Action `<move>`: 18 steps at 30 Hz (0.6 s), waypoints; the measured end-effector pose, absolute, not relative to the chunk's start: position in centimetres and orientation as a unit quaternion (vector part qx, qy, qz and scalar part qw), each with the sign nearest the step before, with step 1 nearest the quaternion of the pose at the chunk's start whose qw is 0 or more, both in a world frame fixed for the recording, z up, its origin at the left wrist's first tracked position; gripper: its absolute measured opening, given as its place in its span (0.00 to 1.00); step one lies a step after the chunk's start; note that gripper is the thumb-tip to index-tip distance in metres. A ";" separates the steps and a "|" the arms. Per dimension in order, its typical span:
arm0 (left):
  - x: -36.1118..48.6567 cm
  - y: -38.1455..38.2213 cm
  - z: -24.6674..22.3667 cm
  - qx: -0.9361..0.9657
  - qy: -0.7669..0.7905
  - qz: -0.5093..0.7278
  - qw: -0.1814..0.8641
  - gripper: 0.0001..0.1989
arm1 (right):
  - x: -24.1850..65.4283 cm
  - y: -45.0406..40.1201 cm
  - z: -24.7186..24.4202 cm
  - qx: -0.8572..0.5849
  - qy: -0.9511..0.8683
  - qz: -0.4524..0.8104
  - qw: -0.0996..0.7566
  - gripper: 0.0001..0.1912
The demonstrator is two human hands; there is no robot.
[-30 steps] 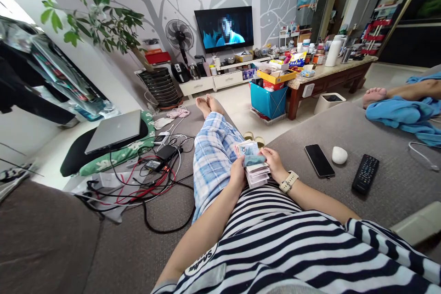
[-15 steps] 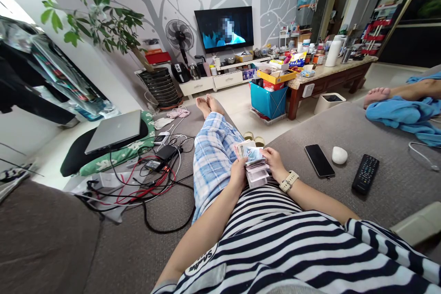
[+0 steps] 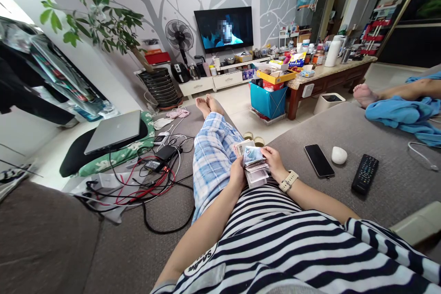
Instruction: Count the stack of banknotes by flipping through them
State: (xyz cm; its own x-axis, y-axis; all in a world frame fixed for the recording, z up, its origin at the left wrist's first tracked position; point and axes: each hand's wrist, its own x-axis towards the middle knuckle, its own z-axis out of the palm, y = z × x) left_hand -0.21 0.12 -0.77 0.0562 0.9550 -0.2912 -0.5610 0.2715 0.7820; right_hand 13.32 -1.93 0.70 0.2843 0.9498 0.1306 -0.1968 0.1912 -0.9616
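Head view: clamped on banknotes with left-hand grip and right-hand grip, left of the black smartphone. On grey sofa, just right of the smartphone: white rounded object; farther right, black remote control.

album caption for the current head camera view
Left hand and right hand hold banknotes; a phone, a white object and a remote lie on the grey sofa.
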 end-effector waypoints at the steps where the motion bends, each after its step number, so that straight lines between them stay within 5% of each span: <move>1: -0.2 0.2 -0.8 0.238 0.411 0.553 0.684 0.12 | 13.3 -2.0 0.7 -0.457 -0.407 0.443 0.655 0.17; 18: -0.2 -0.2 0.0 0.251 0.405 0.543 0.692 0.12 | 13.1 -2.3 1.6 -0.447 -0.391 0.467 0.655 0.17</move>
